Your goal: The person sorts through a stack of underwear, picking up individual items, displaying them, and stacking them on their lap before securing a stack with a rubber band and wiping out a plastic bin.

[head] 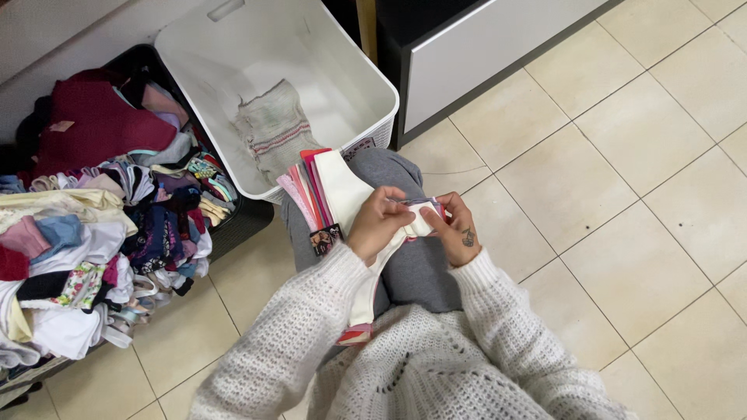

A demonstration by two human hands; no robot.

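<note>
pinching a white garment over the lap, left hand and right hand fingers clamped.

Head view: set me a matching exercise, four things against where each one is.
Things:
1. white basket
2. grey sock
3. heap of mixed clothes
4. fanned stack of folded pieces

Places:
A. on the person's grey-trousered knee
B. inside the white basket
C. on the floor beyond the knee, beside the white cabinet
D. piled over the dark basket at the left edge

Pairs: 1-C, 2-B, 3-D, 4-A
</note>
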